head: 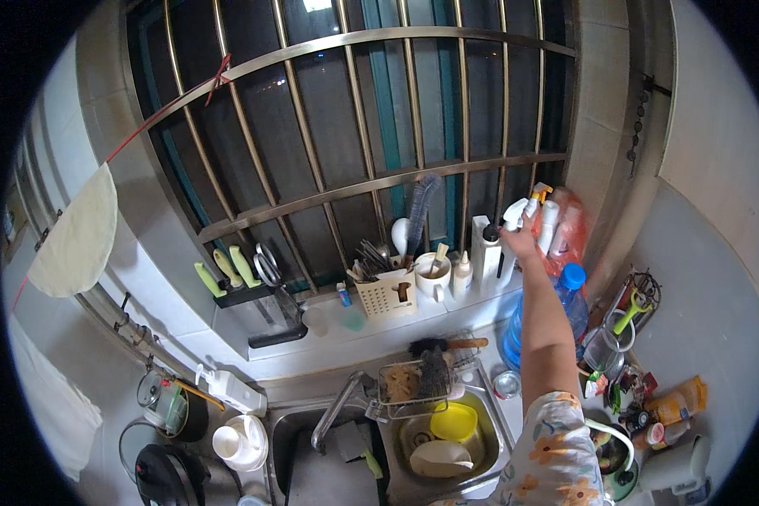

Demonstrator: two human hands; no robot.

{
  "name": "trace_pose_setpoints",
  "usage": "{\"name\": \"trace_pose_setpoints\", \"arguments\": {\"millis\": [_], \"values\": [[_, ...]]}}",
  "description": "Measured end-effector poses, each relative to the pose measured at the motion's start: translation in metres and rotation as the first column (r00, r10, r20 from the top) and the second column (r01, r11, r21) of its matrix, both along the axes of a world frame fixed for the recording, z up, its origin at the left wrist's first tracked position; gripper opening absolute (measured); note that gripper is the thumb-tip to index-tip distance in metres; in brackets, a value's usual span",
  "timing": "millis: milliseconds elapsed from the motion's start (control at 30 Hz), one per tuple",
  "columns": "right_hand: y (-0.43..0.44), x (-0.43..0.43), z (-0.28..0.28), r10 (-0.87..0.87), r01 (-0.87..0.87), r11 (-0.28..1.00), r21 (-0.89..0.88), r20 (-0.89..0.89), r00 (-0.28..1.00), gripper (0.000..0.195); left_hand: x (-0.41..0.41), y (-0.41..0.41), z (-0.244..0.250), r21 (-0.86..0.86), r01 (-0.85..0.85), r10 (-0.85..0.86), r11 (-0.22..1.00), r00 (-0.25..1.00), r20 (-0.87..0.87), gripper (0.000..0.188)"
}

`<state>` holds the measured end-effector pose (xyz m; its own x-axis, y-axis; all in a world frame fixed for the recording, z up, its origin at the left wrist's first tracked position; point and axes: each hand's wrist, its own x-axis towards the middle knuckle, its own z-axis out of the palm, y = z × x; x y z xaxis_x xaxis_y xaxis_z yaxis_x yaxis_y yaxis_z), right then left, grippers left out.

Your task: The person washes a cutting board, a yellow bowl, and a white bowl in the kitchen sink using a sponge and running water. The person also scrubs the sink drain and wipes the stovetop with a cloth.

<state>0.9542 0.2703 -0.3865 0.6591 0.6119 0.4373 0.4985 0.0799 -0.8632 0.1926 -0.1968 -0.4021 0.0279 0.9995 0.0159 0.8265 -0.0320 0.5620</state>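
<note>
My right hand [521, 240] reaches across to the windowsill, at a white spray bottle [512, 215] among other bottles; whether its fingers are closed on it I cannot tell. Just left of the hand stand a black-capped bottle [489, 250] and a tall white container. Behind and to the right are an orange-nozzled spray bottle [536, 197] and a red plastic bag [572, 221]. A cleaver [354, 441] with a green handle lies in the left basin of the steel sink [389, 465]. In the right basin are a yellow bowl [453, 422] and a white bowl [441, 458]. My left hand is out of view.
A large blue water bottle [512, 335] stands under my forearm. The faucet [336, 411] and a wire rack [417, 411] with scrubbers are at the sink. Along the sill stand a utensil basket [387, 298], a mug [431, 278] and a knife block [243, 296]. Metal bars cross the window.
</note>
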Motion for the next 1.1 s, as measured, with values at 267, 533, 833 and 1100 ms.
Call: {"name": "trace_pose_setpoints", "arguments": {"millis": [267,533,833,1100], "values": [[-0.067,-0.015,0.061,-0.446,0.431,0.876,0.215,0.024,0.895,0.049,0.008,0.022,-0.020,-0.031,0.087,-0.085,0.996,0.994,0.066,0.019],[-0.327,-0.148,0.249,-0.453,0.344,0.741,0.577,0.051,0.890,0.030,-0.012,0.057,-0.060,0.208,0.613,-0.563,0.762,0.786,-0.255,0.014],[-0.744,-0.365,0.132,-0.678,0.665,0.734,0.138,0.192,0.709,0.021,0.063,0.010,0.002,0.035,0.903,-0.871,0.427,0.401,0.284,0.022],[-1.077,-0.591,-0.119,-1.000,0.976,-0.015,-0.218,-0.003,-0.016,0.023,0.092,-0.074,-0.032,-0.003,0.983,-0.895,0.184,0.169,0.413,0.023]]}}
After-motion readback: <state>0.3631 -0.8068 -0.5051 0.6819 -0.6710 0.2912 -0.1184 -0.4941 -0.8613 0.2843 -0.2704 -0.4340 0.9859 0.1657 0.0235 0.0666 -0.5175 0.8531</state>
